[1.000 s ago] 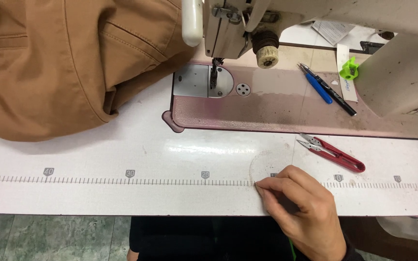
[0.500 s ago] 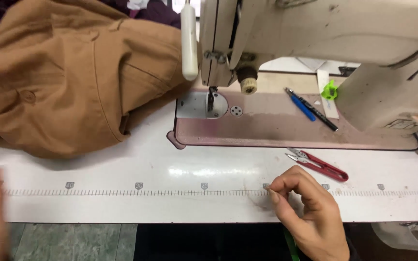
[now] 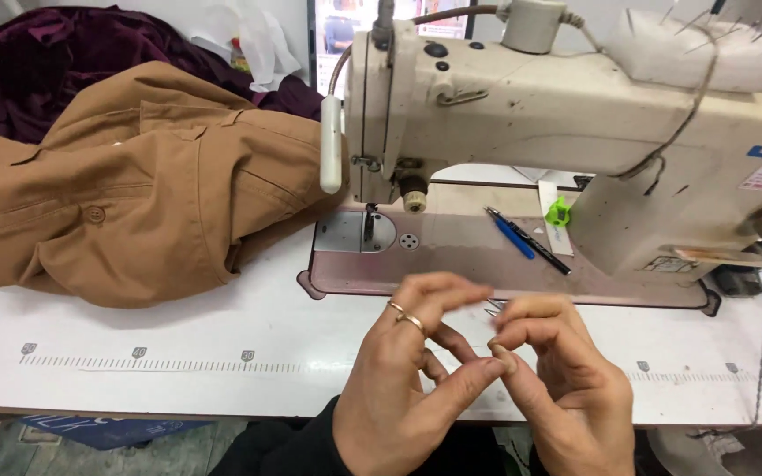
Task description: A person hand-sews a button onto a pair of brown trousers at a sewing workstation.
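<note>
While both my hands pinch near the table's near edge, the pinched thing is too small to identify: left hand (image 3: 407, 388) thumb and forefinger pressed together, right hand (image 3: 553, 388) fingertips closed against them. Risk: it slips and drops onto the white table (image 3: 178, 344), or the hidden thread snips (image 3: 493, 307) just beyond the knuckles prick me.

White worktable (image 3: 178, 339), cream sewing machine (image 3: 575, 115), grey floor (image 3: 90, 449)

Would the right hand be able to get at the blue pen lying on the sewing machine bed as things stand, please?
Probably yes. The right hand sits just in front of the machine bed, fingertips pinched against the left hand, and the blue pen lies uncovered beyond it beside a black pen. Only the overhanging machine arm limits height.
</note>
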